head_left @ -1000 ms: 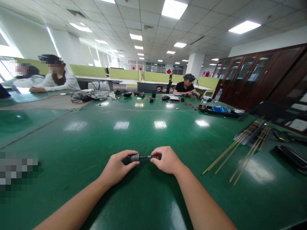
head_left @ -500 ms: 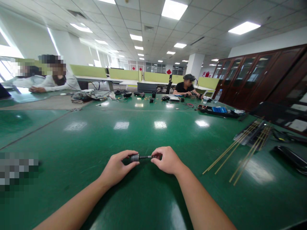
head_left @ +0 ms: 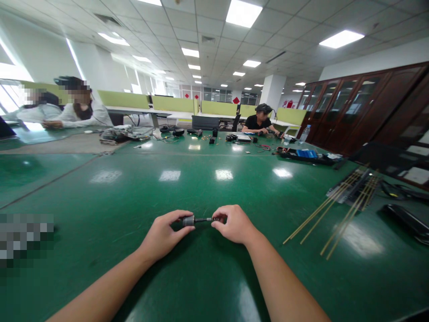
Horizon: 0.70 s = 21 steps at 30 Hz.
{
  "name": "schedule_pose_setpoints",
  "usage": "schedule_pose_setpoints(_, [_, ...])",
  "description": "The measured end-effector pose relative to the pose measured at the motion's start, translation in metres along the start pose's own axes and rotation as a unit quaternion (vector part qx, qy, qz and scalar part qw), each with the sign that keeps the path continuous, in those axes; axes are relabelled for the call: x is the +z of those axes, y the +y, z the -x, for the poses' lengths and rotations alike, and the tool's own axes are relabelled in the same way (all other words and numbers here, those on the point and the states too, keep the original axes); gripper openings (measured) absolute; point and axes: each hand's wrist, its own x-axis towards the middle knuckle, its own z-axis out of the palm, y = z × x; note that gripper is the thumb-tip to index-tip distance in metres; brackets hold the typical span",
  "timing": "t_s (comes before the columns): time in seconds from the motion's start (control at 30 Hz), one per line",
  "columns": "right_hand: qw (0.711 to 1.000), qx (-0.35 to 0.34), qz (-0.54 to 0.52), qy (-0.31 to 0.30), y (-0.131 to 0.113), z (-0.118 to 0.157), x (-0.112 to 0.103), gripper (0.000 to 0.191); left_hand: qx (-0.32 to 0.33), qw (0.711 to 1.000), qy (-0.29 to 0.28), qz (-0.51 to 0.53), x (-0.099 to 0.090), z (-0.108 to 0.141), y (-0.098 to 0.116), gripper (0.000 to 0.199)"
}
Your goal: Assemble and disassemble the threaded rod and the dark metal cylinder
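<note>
Just above the green table, my left hand (head_left: 164,235) grips a short grey metal cylinder (head_left: 189,221) between thumb and fingers. A thin dark rod (head_left: 202,219) runs out of the cylinder's right end, lying about level. At the rod's far end, my right hand (head_left: 233,224) pinches a small dark ridged piece (head_left: 216,218), coil-like in look. Its fingertips cover part of that piece, so I cannot tell whether it is a separate part. Cylinder, rod and ridged piece lie in one line between the hands.
Thin yellowish rods (head_left: 345,223) lie on the right, near a black case (head_left: 407,221). A black tray with blue packs (head_left: 306,154) stands farther back. Electronic parts (head_left: 243,138) litter the far edge. A person (head_left: 259,121) sits across; two more sit at the left.
Both my hands and the held cylinder stay in the same place. A seated person at the left has shifted slightly.
</note>
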Motion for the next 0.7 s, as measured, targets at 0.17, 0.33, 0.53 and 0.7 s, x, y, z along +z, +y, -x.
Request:
schedule_pose_setpoints(0.17, [1.000,-0.005,-0.003,0.001,0.001,0.000,0.000,0.013,-0.001,1.000,0.000,-0.007,-0.001,-0.001,0.000,0.032])
schedule_pose_setpoints(0.33, [1.000,-0.003,-0.010,0.007,0.004,0.000,0.000,0.013,0.001,0.999,0.036,-0.022,-0.006,-0.003,0.000,0.032])
schedule_pose_setpoints(0.53, [1.000,0.009,-0.014,0.007,0.009,0.000,-0.001,0.015,-0.136,0.972,0.103,0.161,-0.013,-0.009,0.003,0.055])
schedule_pose_setpoints(0.7, [0.999,0.005,-0.034,0.007,0.013,0.002,0.000,0.015,-0.211,0.938,0.074,0.264,-0.045,0.004,0.006,0.054])
